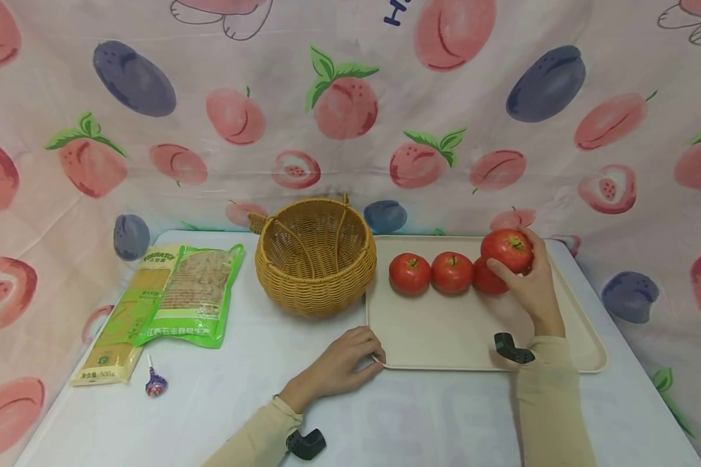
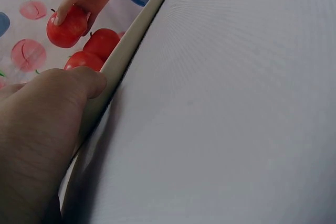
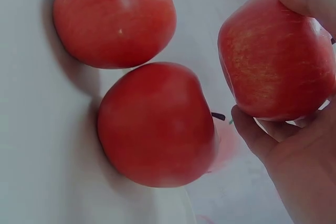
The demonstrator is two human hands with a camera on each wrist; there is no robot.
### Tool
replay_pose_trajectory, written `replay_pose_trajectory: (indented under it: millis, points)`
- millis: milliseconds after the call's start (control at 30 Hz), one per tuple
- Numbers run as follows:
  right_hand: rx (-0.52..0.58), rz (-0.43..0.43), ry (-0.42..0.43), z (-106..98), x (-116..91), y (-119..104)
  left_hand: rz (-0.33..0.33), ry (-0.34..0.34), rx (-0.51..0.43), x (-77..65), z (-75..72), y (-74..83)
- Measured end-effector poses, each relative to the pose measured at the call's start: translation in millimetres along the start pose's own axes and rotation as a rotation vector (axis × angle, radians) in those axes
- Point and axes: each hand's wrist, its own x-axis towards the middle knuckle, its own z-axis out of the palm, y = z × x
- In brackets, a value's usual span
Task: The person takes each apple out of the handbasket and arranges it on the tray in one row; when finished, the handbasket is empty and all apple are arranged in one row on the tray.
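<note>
My right hand (image 1: 536, 288) grips a red apple (image 1: 505, 248), thumb on one side and fingers on the other, raised above the back right of the beige tray (image 1: 444, 337). Three more red apples stand in a row on the tray: a left apple (image 1: 409, 275), a middle apple (image 1: 452, 273) and a right apple (image 1: 487, 280), the last partly hidden behind the held one. In the right wrist view the held apple (image 3: 275, 59) is apart from the nearest apple (image 3: 155, 124). My left hand (image 1: 341, 364) holds the tray's front left corner between thumb and bent fingers.
A wicker basket (image 1: 315, 295) stands against the tray's left side. Farther left lie a green-edged food packet (image 1: 195, 292), a yellow noodle packet (image 1: 117, 331) beneath it, and a wrapped lollipop (image 1: 155, 384). A fruit-printed cloth (image 1: 350, 162) hangs behind the table.
</note>
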Motion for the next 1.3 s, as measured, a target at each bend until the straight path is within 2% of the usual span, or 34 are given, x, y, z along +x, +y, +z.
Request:
replay_pose_trajectory:
  millis: [367,700,1300]
  points:
    - [-0.008,0.031,0.022,-6.1,-1.9,0.2,0.014,0.013,-0.016,-0.2,0.0,0.0]
    - [0.008,0.017,0.058,-10.6,-0.5,10.9,0.020,0.014,0.002,-0.3,0.9,-1.7]
    - [0.030,0.153,0.125,-26.5,-0.3,24.0,0.008,0.002,-0.008,0.0,0.1,-0.9]
